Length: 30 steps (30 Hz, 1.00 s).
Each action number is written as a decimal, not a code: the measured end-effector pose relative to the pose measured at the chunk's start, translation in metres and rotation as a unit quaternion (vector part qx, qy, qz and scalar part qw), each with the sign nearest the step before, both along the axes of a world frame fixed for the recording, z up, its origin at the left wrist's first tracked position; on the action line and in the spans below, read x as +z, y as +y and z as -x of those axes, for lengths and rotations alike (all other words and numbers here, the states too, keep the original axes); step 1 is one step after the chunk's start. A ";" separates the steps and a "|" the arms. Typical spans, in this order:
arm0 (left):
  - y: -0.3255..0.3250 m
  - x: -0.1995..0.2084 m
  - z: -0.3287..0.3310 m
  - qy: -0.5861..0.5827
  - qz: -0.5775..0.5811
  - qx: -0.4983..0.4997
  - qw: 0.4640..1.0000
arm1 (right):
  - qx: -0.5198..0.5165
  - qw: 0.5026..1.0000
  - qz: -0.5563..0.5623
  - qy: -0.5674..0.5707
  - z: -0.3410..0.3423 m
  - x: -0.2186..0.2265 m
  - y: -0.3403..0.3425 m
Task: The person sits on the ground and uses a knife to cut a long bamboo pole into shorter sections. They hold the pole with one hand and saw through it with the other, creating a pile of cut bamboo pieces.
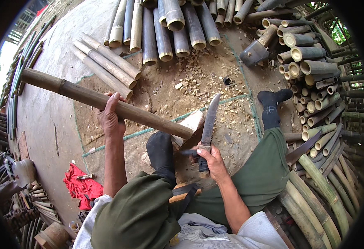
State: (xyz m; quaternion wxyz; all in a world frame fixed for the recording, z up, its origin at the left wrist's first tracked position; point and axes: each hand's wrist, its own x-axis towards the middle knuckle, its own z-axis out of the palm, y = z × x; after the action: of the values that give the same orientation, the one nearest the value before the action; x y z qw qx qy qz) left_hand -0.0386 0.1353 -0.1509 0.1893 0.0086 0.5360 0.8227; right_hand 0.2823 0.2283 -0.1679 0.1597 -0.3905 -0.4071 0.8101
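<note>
My left hand (111, 117) is closed round a long brown bamboo pole (144, 115), which slants from the upper left down to the middle. The pole's near end lies over a pale wooden block (193, 121), just beyond my socked left foot (160, 150). In my right hand (213, 161) is a large knife (210, 122), gripped by its handle with the broad blade pointing up and away. The blade is to the right of the pole's end, apart from it. A small dark strip shows beside the right fingers; what it is I cannot tell.
Cut bamboo tubes (161, 35) lie in rows at the far side, with several thinner poles (107, 66) left of them. A tall stack of bamboo (311, 66) lines the right. Wood chips (194, 81) litter the mat. A red cloth (82, 186) lies at the left.
</note>
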 end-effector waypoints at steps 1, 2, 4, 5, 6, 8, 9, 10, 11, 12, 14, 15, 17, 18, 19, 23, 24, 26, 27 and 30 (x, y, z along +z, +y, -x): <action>0.000 0.000 0.000 0.000 0.000 0.000 1.000 | -0.005 0.999 0.031 -0.009 -0.002 -0.004 0.000; -0.001 0.000 0.000 0.000 0.001 0.000 1.000 | -0.010 0.998 0.062 -0.018 -0.005 -0.011 0.001; -0.002 0.002 -0.001 0.003 0.003 -0.001 1.000 | -0.001 0.993 0.095 -0.066 -0.007 -0.012 0.004; -0.001 0.004 -0.001 0.006 0.004 -0.003 1.000 | 0.014 0.990 0.096 -0.105 -0.008 -0.010 0.006; -0.001 0.005 -0.002 0.009 0.005 -0.005 1.000 | 0.028 0.985 0.096 -0.144 -0.008 -0.009 0.007; -0.002 0.004 -0.001 0.013 0.004 -0.007 1.000 | 0.037 0.986 0.058 -0.150 -0.007 -0.011 0.005; -0.002 0.003 0.000 0.014 0.003 -0.008 1.000 | 0.046 0.988 0.039 -0.142 -0.010 -0.016 0.003; 0.000 0.006 -0.003 0.011 0.002 0.002 1.000 | 0.053 0.989 0.019 -0.134 -0.014 -0.022 0.001; 0.003 0.010 -0.006 0.007 0.002 0.013 1.000 | 0.057 0.991 -0.010 -0.125 -0.021 -0.032 -0.003; 0.003 0.014 -0.008 0.004 0.003 0.026 1.000 | 0.059 0.990 -0.029 -0.126 -0.019 -0.027 -0.004; 0.005 0.019 -0.008 -0.008 -0.006 0.053 0.999 | 0.062 0.987 -0.068 -0.129 -0.016 -0.016 -0.007; 0.004 0.022 -0.008 -0.012 -0.011 0.068 0.998 | 0.074 0.983 -0.093 -0.143 -0.017 -0.013 -0.009; 0.002 0.022 -0.005 -0.020 -0.004 0.075 0.997 | 0.125 0.941 -0.235 -0.211 -0.016 -0.007 -0.010; 0.001 0.020 -0.004 -0.025 -0.001 0.077 0.997 | 0.148 0.909 -0.304 -0.244 -0.016 -0.006 -0.011; 0.001 0.018 -0.004 -0.024 0.002 0.080 0.997 | 0.163 0.896 -0.318 -0.265 -0.014 -0.005 -0.011; 0.001 0.015 -0.006 -0.013 0.017 0.092 0.996 | 0.187 0.858 -0.372 -0.302 -0.003 -0.002 -0.010; 0.001 0.015 -0.007 -0.008 0.021 0.096 0.995 | 0.185 0.853 -0.387 -0.299 0.000 -0.001 -0.009; 0.000 0.015 -0.008 0.006 0.024 0.097 0.995 | 0.161 0.863 -0.399 -0.264 0.010 0.019 -0.007; 0.001 0.015 -0.008 0.012 0.024 0.093 0.995 | 0.145 0.868 -0.404 -0.249 0.013 0.026 -0.008; 0.003 0.019 -0.010 0.010 0.027 0.091 0.995 | 0.077 0.856 -0.465 -0.211 0.016 0.020 -0.016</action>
State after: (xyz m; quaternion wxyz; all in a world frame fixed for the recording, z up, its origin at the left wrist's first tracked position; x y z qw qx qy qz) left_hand -0.0282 0.1378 -0.1322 0.1086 -0.0370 0.5581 0.8218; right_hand 0.2664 0.2127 -0.1475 0.1698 -0.3996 -0.7891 0.4345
